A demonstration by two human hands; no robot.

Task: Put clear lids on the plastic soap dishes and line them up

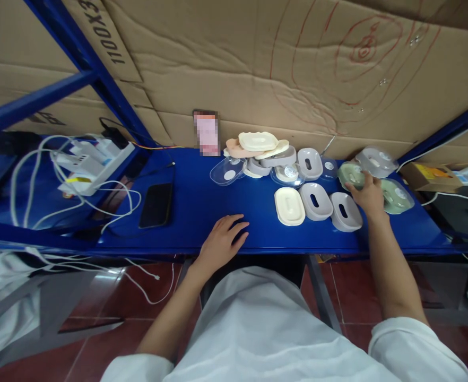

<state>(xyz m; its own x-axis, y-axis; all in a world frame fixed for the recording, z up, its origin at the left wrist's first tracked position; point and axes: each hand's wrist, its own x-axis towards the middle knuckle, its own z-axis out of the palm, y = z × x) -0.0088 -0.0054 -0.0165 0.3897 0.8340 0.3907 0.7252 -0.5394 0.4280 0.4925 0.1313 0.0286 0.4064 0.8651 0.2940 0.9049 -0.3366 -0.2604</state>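
My left hand (224,236) lies on the blue tabletop near its front edge, fingers spread and holding nothing. Over at the right, my right hand (368,197) has thumb and fingers on the near right edge of a pale green soap dish (350,174). Beside that hand sits another green soap dish (397,197) under a clear lid. A grey soap dish with a clear lid (377,161) is just behind. To the left of my right hand are two grey slotted soap dishes (346,212) (315,201) and a cream dish (289,206).
Cream, peach and grey pieces (258,142) are piled at the back, near clear lids (228,171). A dark phone (156,205) lies at left; another phone (207,133) leans on cardboard. Power strips (98,164) and white cables fill the left end. Blue rack posts stand both sides.
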